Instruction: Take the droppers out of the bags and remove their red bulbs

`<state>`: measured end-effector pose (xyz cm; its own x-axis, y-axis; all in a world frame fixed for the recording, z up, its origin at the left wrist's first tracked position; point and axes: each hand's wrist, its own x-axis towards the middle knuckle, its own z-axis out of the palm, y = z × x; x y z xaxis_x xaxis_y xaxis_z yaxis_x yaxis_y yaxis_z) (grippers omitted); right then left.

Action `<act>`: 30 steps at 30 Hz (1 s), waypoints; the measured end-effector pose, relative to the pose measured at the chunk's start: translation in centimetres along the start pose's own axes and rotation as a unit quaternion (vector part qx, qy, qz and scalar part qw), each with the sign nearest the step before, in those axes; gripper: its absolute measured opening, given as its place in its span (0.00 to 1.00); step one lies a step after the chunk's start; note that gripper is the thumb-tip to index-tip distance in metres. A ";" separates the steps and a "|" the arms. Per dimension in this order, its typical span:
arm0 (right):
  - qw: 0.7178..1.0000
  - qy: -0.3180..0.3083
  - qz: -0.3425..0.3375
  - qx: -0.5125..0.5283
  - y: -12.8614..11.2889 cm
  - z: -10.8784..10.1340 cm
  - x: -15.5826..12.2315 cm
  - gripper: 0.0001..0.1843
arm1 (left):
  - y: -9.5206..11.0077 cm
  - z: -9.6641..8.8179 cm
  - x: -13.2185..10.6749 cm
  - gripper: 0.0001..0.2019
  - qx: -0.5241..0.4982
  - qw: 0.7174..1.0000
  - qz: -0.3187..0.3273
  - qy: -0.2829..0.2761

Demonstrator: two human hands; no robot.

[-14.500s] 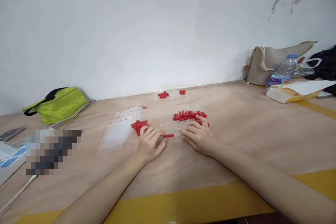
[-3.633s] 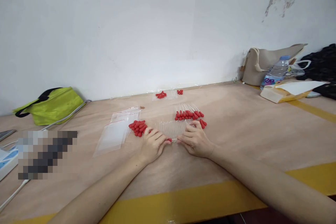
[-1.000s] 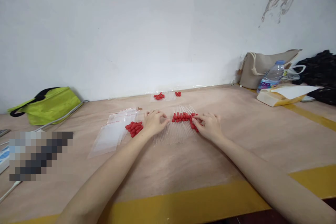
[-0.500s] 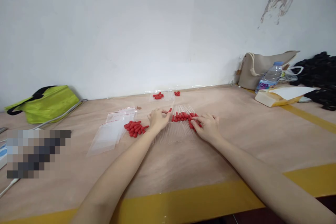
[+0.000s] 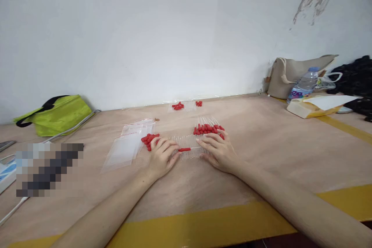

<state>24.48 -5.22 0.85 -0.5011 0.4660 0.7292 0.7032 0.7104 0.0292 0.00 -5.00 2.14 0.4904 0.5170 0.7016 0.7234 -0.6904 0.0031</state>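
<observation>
My left hand (image 5: 165, 155) pinches a red rubber bulb (image 5: 185, 149) that points to the right. My right hand (image 5: 217, 148) has its fingers closed around a thin clear tube (image 5: 196, 148), whose end meets the bulb; how far it sits inside I cannot tell. Below both hands lies a row of clear dropper tubes (image 5: 186, 140). Just beyond my right hand, several tubes with red bulbs (image 5: 207, 128) lie side by side, bulbs towards me. A heap of loose red bulbs (image 5: 147, 138) rests beside my left hand, partly covered by its fingers.
Clear zip bags (image 5: 123, 149) lie left of the loose bulbs. Near the wall, small bags hold red bulbs (image 5: 178, 105). A green bag (image 5: 59, 116) and a power strip (image 5: 8, 170) are at left. At right stand a beige bag (image 5: 280, 79), a water bottle (image 5: 303, 83) and a tissue pack (image 5: 308, 108).
Both hands have come nearer to me, the right one away from the row of red-bulbed tubes. The bulb in my left hand now meets the tube in my right. The view has shifted slightly.
</observation>
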 end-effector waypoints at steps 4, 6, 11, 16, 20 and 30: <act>1.000 0.008 -0.019 -0.002 -0.3 0.8 -0.2 0.16 | 0.3 0.3 0.0 0.04 -0.010 1.000 0.017 0.011; 1.000 0.002 -0.022 -0.004 -0.3 1.1 -0.2 0.14 | 0.4 0.3 0.0 0.04 -0.015 1.000 0.021 0.014; 1.000 0.000 -0.026 0.010 -0.6 1.3 -0.1 0.10 | 0.8 0.5 0.1 0.10 -0.027 0.999 0.038 -0.005; 0.998 0.002 -0.051 0.025 -0.9 1.2 0.0 0.09 | 1.2 0.7 0.5 0.08 -0.036 0.997 0.071 -0.020; 0.997 0.001 -0.072 0.040 -0.9 1.0 0.0 0.08 | 1.4 0.7 0.4 0.05 -0.039 0.997 0.069 -0.025; 0.996 -0.007 -0.080 0.041 -1.0 0.8 -0.2 0.09 | 1.4 0.4 0.2 0.07 -0.047 0.994 0.082 -0.063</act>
<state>23.45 -5.55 0.13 -0.6109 0.3499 0.7102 0.5706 0.8164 0.0886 1.33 -5.67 2.00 0.6593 0.4487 0.6034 0.5832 -0.8116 -0.0337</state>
